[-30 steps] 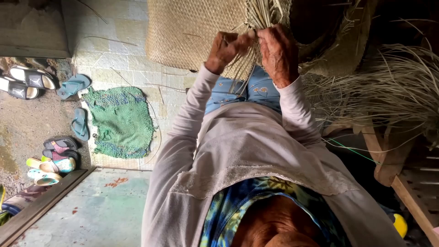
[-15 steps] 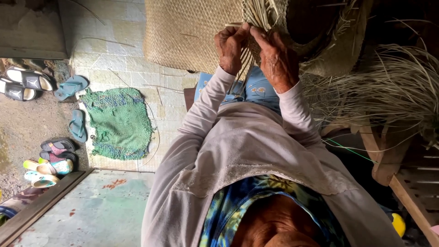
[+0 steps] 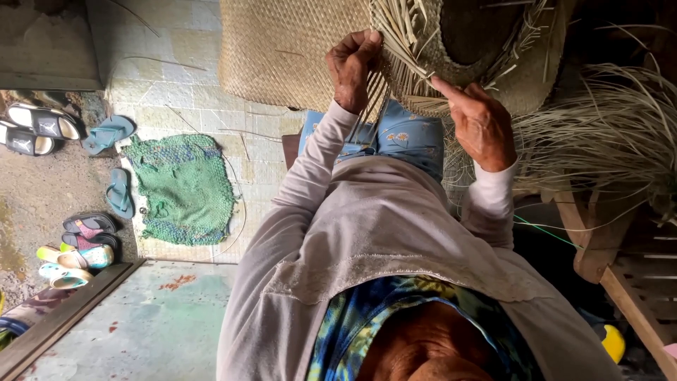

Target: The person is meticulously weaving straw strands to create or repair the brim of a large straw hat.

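Between both hands, stiff pale straw strips [image 3: 395,49]

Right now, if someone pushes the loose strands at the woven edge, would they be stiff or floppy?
Probably springy rather than limp: the strands fan out straight from the weave instead of drooping. Likely very light, since the left hand bends several with a fingertip pinch. They may crease or split if folded hard, being thin and dry-looking.
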